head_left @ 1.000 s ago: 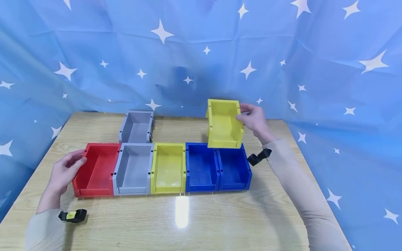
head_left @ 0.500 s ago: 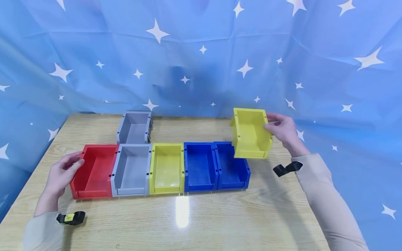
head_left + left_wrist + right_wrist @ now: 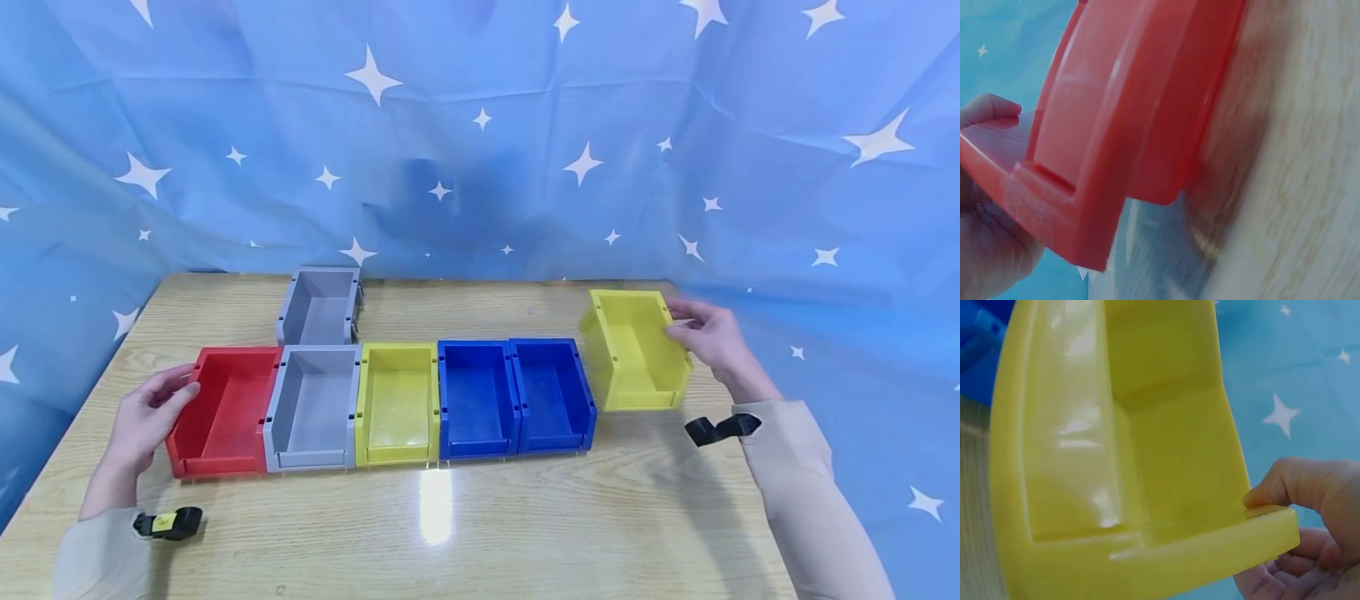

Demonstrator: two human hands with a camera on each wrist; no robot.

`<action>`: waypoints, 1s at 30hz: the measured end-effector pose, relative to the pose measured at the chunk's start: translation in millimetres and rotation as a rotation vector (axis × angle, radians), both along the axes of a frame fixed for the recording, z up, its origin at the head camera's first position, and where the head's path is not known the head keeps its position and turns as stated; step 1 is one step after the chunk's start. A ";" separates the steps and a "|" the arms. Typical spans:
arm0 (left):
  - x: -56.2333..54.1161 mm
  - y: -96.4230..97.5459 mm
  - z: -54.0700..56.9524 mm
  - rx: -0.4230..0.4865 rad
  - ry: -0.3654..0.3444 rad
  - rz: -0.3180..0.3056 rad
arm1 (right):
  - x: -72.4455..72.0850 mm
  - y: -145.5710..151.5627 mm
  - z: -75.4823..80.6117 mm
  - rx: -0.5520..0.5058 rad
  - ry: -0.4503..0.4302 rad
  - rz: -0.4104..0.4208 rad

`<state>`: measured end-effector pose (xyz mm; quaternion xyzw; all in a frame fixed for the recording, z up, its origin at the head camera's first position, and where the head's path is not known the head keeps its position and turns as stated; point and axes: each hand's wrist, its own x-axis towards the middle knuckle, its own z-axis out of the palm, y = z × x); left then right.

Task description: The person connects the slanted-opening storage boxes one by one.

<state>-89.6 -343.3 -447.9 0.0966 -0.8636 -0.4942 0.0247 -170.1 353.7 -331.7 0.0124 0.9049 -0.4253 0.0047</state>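
My right hand [image 3: 708,337] pinches the right side wall of a yellow bin [image 3: 637,354], thumb inside and fingers outside. This bin hangs tilted just right of the row's end, beside a blue bin [image 3: 553,392]. At the row's left end my left hand [image 3: 150,412] grips the left wall of a red bin [image 3: 228,408]. In the left wrist view the thumb lies over the wall of the red bin [image 3: 1085,125]. Between the ends stand a grey bin [image 3: 315,404], a second yellow bin [image 3: 399,400] and another blue bin [image 3: 478,396], side by side.
Behind the row, a second grey bin [image 3: 321,304] stands toward the back left. The wooden table [image 3: 510,533] runs up to a blue curtain [image 3: 480,192] with white stars. A black wrist camera [image 3: 722,428] sits on the right sleeve.
My right hand has carried the yellow bin rightward and down, from above the blue bins to the right of the row. My left hand stays on the red bin.
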 end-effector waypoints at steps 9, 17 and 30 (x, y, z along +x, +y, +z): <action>-0.3 -0.3 0.6 -0.002 -0.018 0.006 | 8.9 14.1 -19.7 0.036 -0.005 0.023; 0.3 0.4 0.1 -0.001 -0.007 0.000 | 10.4 12.8 -32.3 -0.006 -0.028 0.032; 0.4 1.0 0.4 0.007 -0.010 0.007 | 13.2 14.9 -37.5 0.007 -0.017 0.048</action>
